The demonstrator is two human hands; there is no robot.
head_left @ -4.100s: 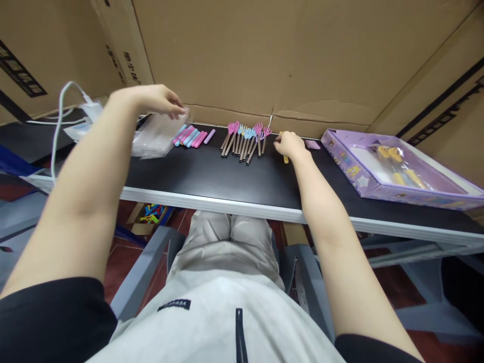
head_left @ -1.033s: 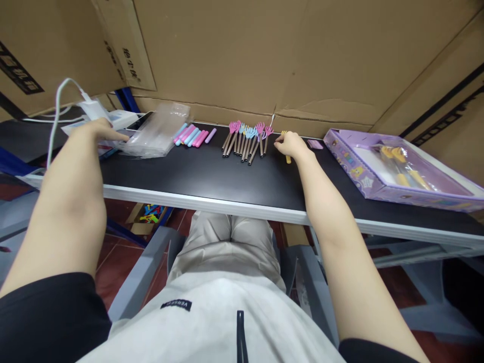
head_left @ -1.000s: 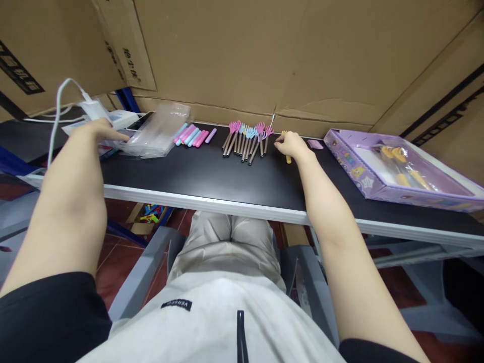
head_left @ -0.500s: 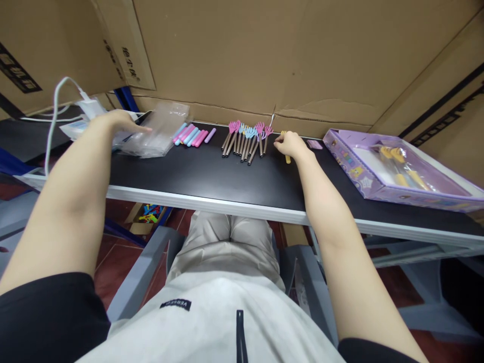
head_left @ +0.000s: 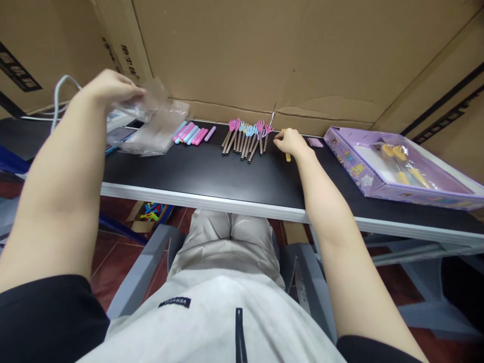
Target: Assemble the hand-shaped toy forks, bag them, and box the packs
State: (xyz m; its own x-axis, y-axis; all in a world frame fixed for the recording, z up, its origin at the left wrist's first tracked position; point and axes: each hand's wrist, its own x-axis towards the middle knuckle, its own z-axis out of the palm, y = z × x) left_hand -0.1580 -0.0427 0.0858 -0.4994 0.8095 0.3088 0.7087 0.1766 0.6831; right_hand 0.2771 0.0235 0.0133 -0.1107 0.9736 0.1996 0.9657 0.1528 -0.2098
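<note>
My left hand point(head_left: 115, 88) is pinched on a clear plastic bag point(head_left: 155, 96), lifted above a stack of clear plastic bags point(head_left: 153, 133) on the table. My right hand point(head_left: 292, 142) is closed over a small yellow back scratcher point(head_left: 288, 157) at the table's back; its yellow handle end shows below the fingers, and the middle is hidden. Left of that hand lies a row of small claw-headed back scratchers point(head_left: 247, 141) with pink, blue and other heads and metallic brown rods. Farther left are several pink, blue and purple handle tubes point(head_left: 193, 135).
An open purple display box point(head_left: 372, 189) with bagged yellow-handled scratchers point(head_left: 404, 166) stands at the right. A small pink packet point(head_left: 315, 142) lies beside it. A phone point(head_left: 120, 135) and white cable point(head_left: 56, 101) are at left. Cardboard point(head_left: 245, 55) walls the back.
My left hand has risen from the plastic bags, lifting one bag and uncovering the phone. My right hand stays on the yellow back scratcher.
</note>
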